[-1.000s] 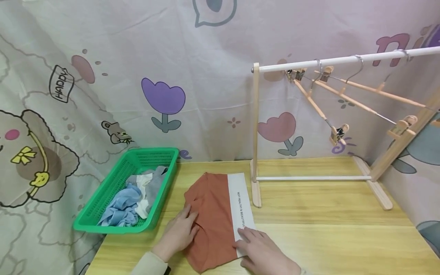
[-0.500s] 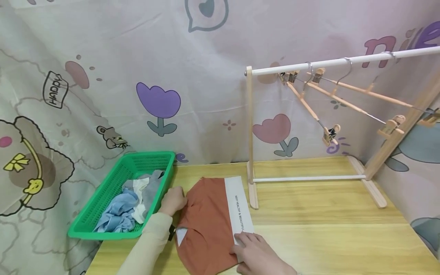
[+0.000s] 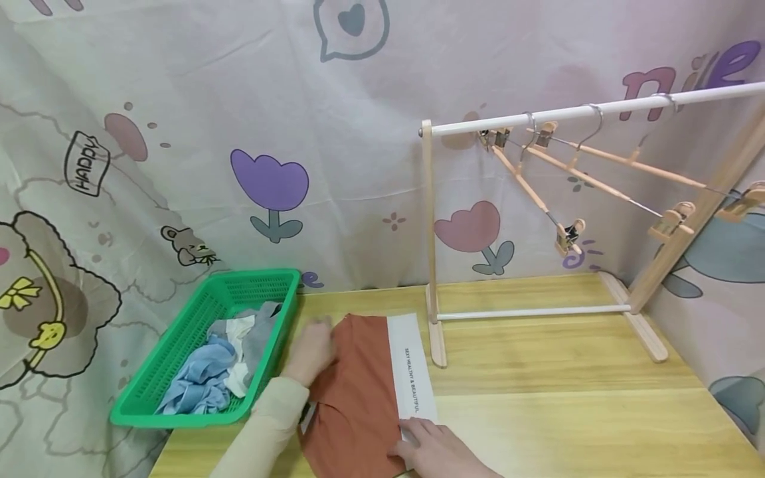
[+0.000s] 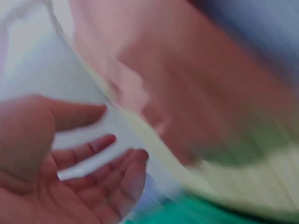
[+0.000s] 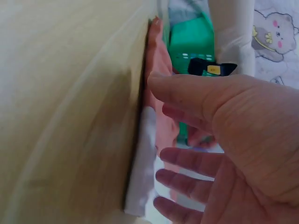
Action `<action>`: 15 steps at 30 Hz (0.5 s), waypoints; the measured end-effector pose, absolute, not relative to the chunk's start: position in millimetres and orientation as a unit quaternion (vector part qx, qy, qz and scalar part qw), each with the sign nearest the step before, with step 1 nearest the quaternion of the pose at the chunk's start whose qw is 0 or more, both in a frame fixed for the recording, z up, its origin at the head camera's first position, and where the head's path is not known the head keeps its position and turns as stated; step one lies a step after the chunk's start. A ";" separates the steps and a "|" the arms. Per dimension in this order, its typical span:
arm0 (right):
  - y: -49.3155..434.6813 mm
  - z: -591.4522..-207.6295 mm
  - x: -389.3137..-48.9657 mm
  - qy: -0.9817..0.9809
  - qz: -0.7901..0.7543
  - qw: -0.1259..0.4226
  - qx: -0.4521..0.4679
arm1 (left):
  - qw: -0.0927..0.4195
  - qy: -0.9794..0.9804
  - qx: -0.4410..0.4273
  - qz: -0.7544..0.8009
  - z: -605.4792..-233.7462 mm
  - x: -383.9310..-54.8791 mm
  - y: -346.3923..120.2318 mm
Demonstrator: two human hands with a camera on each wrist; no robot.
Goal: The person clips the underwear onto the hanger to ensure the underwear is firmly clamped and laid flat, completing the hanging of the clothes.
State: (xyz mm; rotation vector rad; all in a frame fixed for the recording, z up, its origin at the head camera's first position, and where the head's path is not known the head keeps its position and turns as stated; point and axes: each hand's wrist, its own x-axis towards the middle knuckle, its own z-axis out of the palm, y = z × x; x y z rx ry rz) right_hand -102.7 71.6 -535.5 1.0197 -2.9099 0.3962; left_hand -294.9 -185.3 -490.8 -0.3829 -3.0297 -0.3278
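A pair of rust-orange underpants [image 3: 358,392] with a white printed waistband [image 3: 412,372] lies flat on the wooden table, waistband to the right. My left hand [image 3: 313,348], blurred, is over their upper left edge. In the left wrist view this left hand [image 4: 88,158] has thumb and fingers spread, with nothing between them and the orange cloth [image 4: 173,79] beyond. At the near end of the waistband, my right hand [image 3: 439,448] rests with its fingertips on the cloth. In the right wrist view the fingers of that right hand [image 5: 224,130] are loosely extended.
A green basket [image 3: 131,419] with blue, white and grey clothes [image 3: 200,378] stands left of the underpants. On the right is a wooden rack [image 3: 429,265] with a white rail; several clip hangers [image 3: 532,189] hang from it. A printed cloth backdrop [image 3: 358,133] closes the back.
My left hand has moved from the leg opening to the upper left edge of the underpants, passing close to the basket. The right hand stays at the waistband. The view has shifted slightly.
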 end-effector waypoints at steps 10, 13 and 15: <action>75.1 -524.3 -100.8 -0.945 0.172 -0.110 0.256 | -0.146 -0.943 -0.288 -0.081 -502.6 -268.1 -123.6; 71.2 -524.7 -100.7 -0.944 0.176 -0.117 0.255 | -0.150 -0.945 -0.275 -0.090 -505.3 -269.8 -129.7; 70.6 -524.5 -100.3 -0.943 0.178 -0.118 0.256 | -0.152 -0.944 -0.275 -0.099 -506.5 -271.8 -133.8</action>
